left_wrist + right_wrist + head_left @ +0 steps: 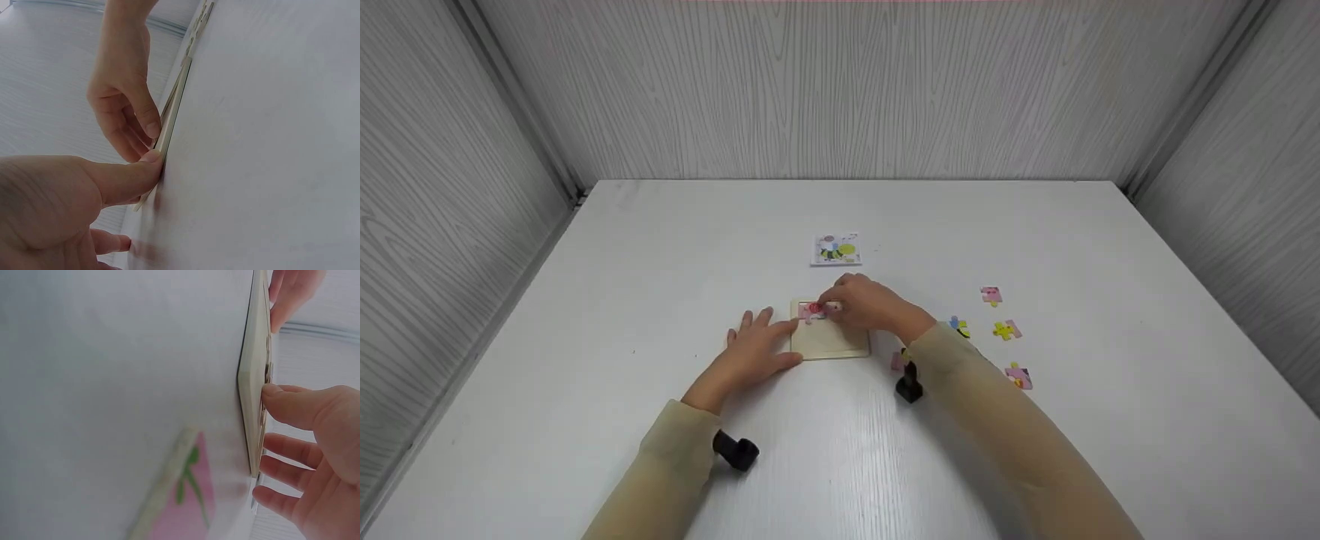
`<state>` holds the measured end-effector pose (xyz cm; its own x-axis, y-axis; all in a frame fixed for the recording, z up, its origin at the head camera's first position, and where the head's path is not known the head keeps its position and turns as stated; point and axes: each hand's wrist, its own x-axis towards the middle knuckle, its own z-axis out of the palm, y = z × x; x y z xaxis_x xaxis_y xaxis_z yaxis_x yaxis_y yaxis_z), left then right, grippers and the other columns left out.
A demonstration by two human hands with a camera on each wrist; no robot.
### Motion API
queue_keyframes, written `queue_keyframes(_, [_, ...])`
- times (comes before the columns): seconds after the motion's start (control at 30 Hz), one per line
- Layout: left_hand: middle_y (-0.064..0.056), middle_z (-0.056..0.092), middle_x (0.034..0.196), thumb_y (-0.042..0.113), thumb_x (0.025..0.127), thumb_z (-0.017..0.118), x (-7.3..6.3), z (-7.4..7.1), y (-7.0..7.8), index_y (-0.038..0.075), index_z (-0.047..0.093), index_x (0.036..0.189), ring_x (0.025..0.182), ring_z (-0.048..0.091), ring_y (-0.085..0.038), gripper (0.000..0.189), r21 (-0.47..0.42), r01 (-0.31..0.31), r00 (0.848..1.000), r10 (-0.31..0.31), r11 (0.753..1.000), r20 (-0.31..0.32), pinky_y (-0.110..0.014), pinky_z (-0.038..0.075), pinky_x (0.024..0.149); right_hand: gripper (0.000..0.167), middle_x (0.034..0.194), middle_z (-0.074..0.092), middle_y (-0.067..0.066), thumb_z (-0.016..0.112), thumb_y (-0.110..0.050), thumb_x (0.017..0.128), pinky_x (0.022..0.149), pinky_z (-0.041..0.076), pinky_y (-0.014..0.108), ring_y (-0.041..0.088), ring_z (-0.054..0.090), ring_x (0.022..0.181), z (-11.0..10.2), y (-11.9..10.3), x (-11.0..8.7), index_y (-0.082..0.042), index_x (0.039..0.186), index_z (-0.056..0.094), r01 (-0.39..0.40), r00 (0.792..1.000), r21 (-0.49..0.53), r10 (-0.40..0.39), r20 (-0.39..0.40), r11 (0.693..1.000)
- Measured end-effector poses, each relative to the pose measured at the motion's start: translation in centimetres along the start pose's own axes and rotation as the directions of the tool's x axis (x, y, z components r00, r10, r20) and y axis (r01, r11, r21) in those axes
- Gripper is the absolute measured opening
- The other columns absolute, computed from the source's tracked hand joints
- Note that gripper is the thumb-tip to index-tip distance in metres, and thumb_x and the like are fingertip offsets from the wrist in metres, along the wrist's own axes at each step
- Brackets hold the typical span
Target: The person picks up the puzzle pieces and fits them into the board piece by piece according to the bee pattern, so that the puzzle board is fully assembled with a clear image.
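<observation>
A shallow wooden puzzle tray [831, 346] lies on the table, with pink puzzle pieces [805, 311] along its far left part. My left hand [755, 351] is spread at the tray's left side, thumb and forefinger touching its edge; the left wrist view shows the thumb [140, 171] against the rim. Over the tray's far right part, my right hand [864, 302] pinches a puzzle piece [832, 307] with bent fingers, low against the tray. The hand hides most of that piece. In the right wrist view, the right thumb [274, 390] meets the tray's upper face.
A square picture card with a bee [838, 250] lies beyond the tray. Loose pieces lie to the right: a pink one [991, 295], a yellow one [1005, 330], another pink one [1019, 376], and others partly under the right forearm. Grey panels [840, 90] enclose the table.
</observation>
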<state>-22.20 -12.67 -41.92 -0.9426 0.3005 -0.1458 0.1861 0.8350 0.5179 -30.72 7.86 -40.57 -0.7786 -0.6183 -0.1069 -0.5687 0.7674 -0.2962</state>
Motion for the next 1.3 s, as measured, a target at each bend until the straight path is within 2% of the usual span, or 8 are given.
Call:
queue_keyframes(0.1, [-0.027, 0.018, 0.148, 0.033, 0.089, 0.062, 0.01, 0.04, -0.05, 0.011, 0.043, 0.140, 0.135, 0.002, -0.050, 0.059, 0.005, -0.003, 1.000, 0.003, 1.000, -0.002, -0.068, 0.005, 0.100, 0.026, 0.113, 0.058, 0.005, 0.058, -0.017, 0.092, 0.092, 0.042, 0.034, 0.019, 0.050, 0.105, 0.02, -0.02, -0.03, -0.021, 0.116, 0.068, 0.015, 1.000, -0.001, -0.015, -0.001, 1.000])
queue_keyframes(0.5, [-0.028, 0.017, 0.149, 0.033, 0.089, 0.062, 0.07, 0.03, 0.02, 0.011, 0.043, 0.140, 0.135, 0.002, -0.050, 0.059, 0.008, -0.002, 1.000, 0.002, 1.000, 0.002, -0.069, 0.005, 0.100, 0.025, 0.112, 0.058, 0.002, 0.058, -0.019, 0.092, 0.094, 0.040, 0.032, 0.017, 0.049, 0.104, 0.06, -0.04, 0.18, -0.021, 0.116, 0.068, -0.014, 1.000, -0.015, 0.014, 0.008, 1.000])
queue_keyframes(0.83, [-0.027, 0.017, 0.149, 0.035, 0.089, 0.061, -0.01, -0.08, 0.06, 0.012, 0.043, 0.140, 0.135, 0.002, -0.050, 0.059, 0.012, 0.004, 1.000, -0.004, 1.000, 0.007, -0.068, 0.005, 0.101, 0.026, 0.114, 0.057, 0.001, 0.058, -0.021, 0.093, 0.094, 0.041, 0.034, 0.017, 0.048, 0.105, 0.11, -0.14, 0.31, -0.023, 0.117, 0.067, -0.063, 0.998, -0.004, 0.063, 0.023, 0.998])
queue_keyframes(1.1, [-0.028, 0.018, 0.148, 0.034, 0.088, 0.062, 0.17, 0.11, -0.25, 0.012, 0.043, 0.140, 0.135, 0.003, -0.051, 0.059, 0.005, -0.015, 1.000, 0.015, 1.000, -0.002, -0.069, 0.005, 0.100, 0.023, 0.106, 0.059, 0.002, 0.060, -0.019, 0.091, 0.085, 0.044, 0.033, 0.017, 0.051, 0.096, 0.03, -0.33, 0.22, -0.019, 0.112, 0.070, -0.025, 1.000, -0.022, 0.024, -0.019, 0.999])
queue_keyframes(1.3, [-0.027, 0.018, 0.148, 0.035, 0.088, 0.062, 0.18, 0.14, -0.24, 0.012, 0.044, 0.139, 0.135, 0.003, -0.050, 0.059, 0.012, -0.015, 1.000, 0.015, 1.000, -0.004, -0.069, 0.005, 0.100, 0.023, 0.104, 0.056, 0.002, 0.060, -0.019, 0.091, 0.082, 0.045, 0.032, 0.017, 0.048, 0.092, 0.11, -0.72, 0.21, -0.020, 0.112, 0.070, -0.065, 0.998, -0.020, 0.064, -0.008, 0.998])
